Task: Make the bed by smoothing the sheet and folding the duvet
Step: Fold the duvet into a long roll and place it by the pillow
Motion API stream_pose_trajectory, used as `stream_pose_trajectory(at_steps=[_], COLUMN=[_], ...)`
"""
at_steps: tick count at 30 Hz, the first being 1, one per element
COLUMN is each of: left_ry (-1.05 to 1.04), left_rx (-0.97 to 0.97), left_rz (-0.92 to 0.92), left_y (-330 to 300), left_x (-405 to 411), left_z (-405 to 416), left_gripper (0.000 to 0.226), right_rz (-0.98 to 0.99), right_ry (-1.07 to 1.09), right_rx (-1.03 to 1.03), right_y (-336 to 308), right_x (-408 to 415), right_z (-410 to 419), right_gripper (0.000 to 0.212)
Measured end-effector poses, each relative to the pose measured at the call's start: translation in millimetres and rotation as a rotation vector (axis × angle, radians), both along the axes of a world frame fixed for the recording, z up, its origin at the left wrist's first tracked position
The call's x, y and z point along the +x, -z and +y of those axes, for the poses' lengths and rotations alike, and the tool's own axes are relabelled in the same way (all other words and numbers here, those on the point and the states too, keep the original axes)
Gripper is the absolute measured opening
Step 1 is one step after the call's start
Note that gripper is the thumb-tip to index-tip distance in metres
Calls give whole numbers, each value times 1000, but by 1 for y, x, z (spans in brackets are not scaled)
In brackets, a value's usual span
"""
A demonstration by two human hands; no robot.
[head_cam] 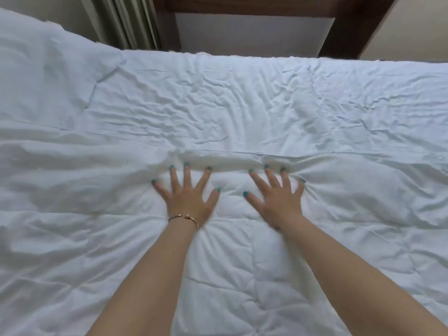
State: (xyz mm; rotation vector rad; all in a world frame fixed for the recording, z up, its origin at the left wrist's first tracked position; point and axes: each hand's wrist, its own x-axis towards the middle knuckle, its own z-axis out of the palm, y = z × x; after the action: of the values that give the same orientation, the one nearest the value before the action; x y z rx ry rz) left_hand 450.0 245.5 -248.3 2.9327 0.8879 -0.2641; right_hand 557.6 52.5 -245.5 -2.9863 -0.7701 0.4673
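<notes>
From the head view, nearest me I see the white duvet (pixel 230 275) covering the near half of the bed, its far edge running across the middle. My left hand (pixel 188 196) and right hand (pixel 277 197) lie flat on it just short of that edge, side by side, fingers straight and spread wide, holding nothing. A bracelet (pixel 183 218) circles the left wrist. Past the edge, the wrinkled sheet (pixel 242 100) stretches to the bed's far edge, with curtains (pixel 123 20) beyond.
</notes>
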Motion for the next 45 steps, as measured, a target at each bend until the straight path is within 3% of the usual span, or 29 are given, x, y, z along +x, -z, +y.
stream_pose_trajectory(at_steps=[8, 26, 34, 38, 41, 45], left_ry=[42, 65, 67, 60, 15, -285], left_rx=[124, 116, 140, 143, 258, 288], left_rz=[-228, -243, -253, -166, 83, 325], left_y=[58, 85, 82, 72, 49, -3], left_x=[15, 13, 14, 18, 20, 42], left_z=[-1, 4, 4, 1, -4, -60], left_gripper=[65, 65, 65, 65, 63, 61], right_rz=[-251, -257, -165, -115, -13, 361], right_ry=[-31, -11, -18, -28, -13, -185], right_rx=[100, 124, 121, 139, 193, 218], right_y=[76, 76, 79, 79, 63, 10], right_x=[10, 14, 19, 24, 25, 33], right_z=[5, 8, 10, 10, 9, -17], right_gripper=[65, 67, 70, 70, 69, 73])
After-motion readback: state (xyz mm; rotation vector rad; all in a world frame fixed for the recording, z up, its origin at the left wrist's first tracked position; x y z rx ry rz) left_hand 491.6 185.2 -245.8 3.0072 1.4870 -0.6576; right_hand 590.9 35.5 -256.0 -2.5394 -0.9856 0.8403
